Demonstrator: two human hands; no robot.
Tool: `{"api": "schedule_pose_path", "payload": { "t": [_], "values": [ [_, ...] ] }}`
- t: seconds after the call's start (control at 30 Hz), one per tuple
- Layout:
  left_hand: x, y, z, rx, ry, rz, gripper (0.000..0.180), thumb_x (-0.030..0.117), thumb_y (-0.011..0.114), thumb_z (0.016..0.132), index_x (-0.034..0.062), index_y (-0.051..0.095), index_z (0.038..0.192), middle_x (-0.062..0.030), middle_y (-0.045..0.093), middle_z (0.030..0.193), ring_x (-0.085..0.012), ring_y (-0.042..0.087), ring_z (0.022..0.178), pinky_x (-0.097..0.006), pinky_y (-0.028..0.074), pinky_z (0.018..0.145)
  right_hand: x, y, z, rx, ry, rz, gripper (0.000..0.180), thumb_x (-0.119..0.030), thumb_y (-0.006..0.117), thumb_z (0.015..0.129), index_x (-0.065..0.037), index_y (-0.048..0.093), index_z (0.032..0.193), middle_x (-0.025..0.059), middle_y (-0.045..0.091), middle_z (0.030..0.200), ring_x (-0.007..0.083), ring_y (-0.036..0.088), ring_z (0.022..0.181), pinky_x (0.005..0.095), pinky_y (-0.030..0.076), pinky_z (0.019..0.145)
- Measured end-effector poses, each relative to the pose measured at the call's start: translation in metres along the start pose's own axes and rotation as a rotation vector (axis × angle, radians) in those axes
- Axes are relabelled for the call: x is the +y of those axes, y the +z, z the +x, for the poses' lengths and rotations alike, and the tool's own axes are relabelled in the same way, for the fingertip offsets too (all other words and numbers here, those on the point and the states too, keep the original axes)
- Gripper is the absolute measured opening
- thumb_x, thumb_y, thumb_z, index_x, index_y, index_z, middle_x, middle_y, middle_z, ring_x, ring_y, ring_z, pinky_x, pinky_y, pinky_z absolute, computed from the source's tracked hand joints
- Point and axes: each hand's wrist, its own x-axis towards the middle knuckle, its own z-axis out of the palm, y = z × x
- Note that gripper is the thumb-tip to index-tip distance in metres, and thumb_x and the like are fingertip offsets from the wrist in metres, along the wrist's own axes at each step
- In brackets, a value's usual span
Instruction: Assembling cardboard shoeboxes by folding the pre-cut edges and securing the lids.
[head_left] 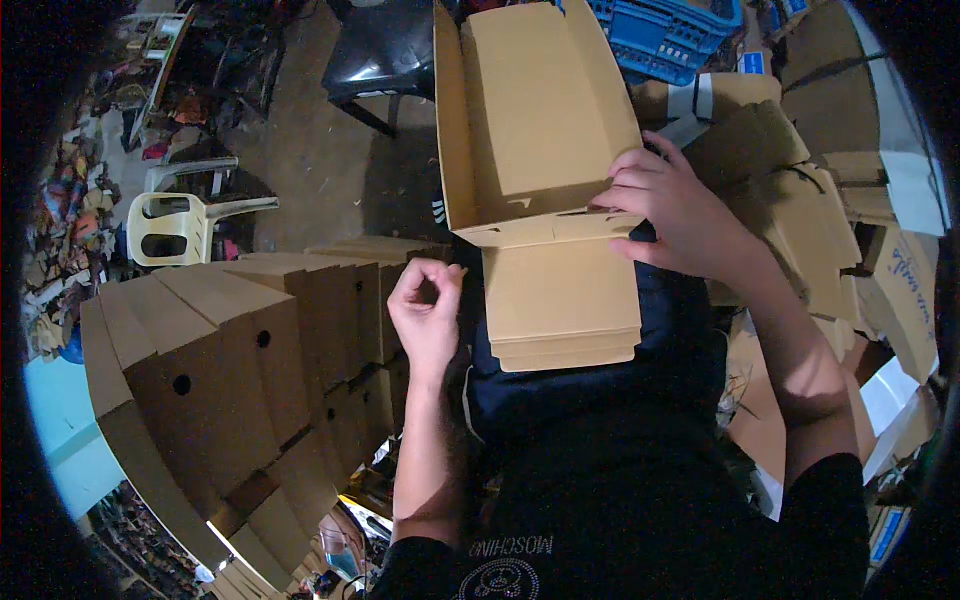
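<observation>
A brown cardboard box (550,110), partly folded up, rests on my lap with its side walls raised and its inside facing up. Its near end panel stands up with slots along the fold, and a long flap (562,295) hangs toward me. My right hand (668,205) grips the box's near right corner, fingers over the end panel and thumb by the flap. Just left of the flap, apart from the box, my left hand (428,305) is closed with thumb and forefinger pinched; anything between the fingertips is too small to make out.
Stacked brown boxes with round holes (230,370) stand close on my left. Flattened cardboard (770,190) piles up on my right. Beyond are a blue plastic crate (660,40), a black chair (385,60) and a cream plastic chair (170,230). Scraps litter the far left floor.
</observation>
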Motion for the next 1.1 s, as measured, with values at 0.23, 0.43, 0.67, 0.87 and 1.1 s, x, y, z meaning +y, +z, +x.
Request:
{"api": "schedule_pose_path", "payload": {
  "t": [0.23,0.43,0.67,0.87,1.1],
  "values": [
    [-0.021,-0.035,-0.011,0.095,0.153,0.436,0.046,0.001,0.068,0.095,0.0038,0.056,0.140,-0.0167,0.056,0.139,-0.0303,0.056,0.131,-0.044,0.045,0.112,0.001,0.003,0.002,0.058,-0.019,0.012,0.043,-0.026,0.079,0.081,-0.006,0.072,0.119,0.0088,0.069,0.111,0.0268,0.058,0.123,0.0549,0.026,0.125],
    [0.045,-0.006,0.005,-0.318,0.657,0.855,0.080,0.043,0.079,0.088,0.0087,0.049,0.154,-0.0207,0.041,0.161,-0.0416,0.035,0.152,-0.057,0.027,0.124,-0.004,0.001,0.000,0.145,-0.037,-0.044,0.057,-0.018,0.078,0.082,-0.011,0.064,0.136,0.0095,0.066,0.121,0.0290,0.056,0.126,0.0542,0.028,0.124],
    [0.080,-0.013,0.005,-0.683,0.552,0.981,0.123,0.071,0.088,0.054,0.0248,0.047,0.160,-0.0212,0.020,0.173,-0.0419,0.016,0.161,-0.067,0.013,0.125,-0.022,-0.012,-0.040,0.025,-0.032,-0.253,0.087,-0.015,0.081,0.076,-0.019,0.046,0.156,0.0113,0.049,0.155,0.0322,0.040,0.150,0.0562,0.026,0.126],
    [0.073,-0.010,-0.001,-0.745,0.538,1.073,0.132,0.064,0.093,0.045,0.0272,0.043,0.162,-0.0247,0.013,0.174,-0.0456,0.012,0.161,-0.066,0.012,0.127,-0.022,0.000,-0.064,-0.114,0.032,-0.206,0.123,-0.026,0.094,0.058,-0.022,0.032,0.164,0.0135,0.024,0.174,0.0367,0.019,0.161,0.0570,0.021,0.128],
    [0.080,-0.018,0.005,-0.602,0.612,0.891,0.083,0.042,0.085,0.072,0.0171,0.058,0.146,-0.0156,0.036,0.168,-0.0366,0.032,0.156,-0.062,0.019,0.126,-0.014,0.004,-0.061,-0.024,0.012,-0.107,0.125,-0.048,0.093,0.060,-0.019,0.032,0.165,0.0141,0.026,0.172,0.0378,0.020,0.160,0.0557,0.020,0.129]
  ]
}}
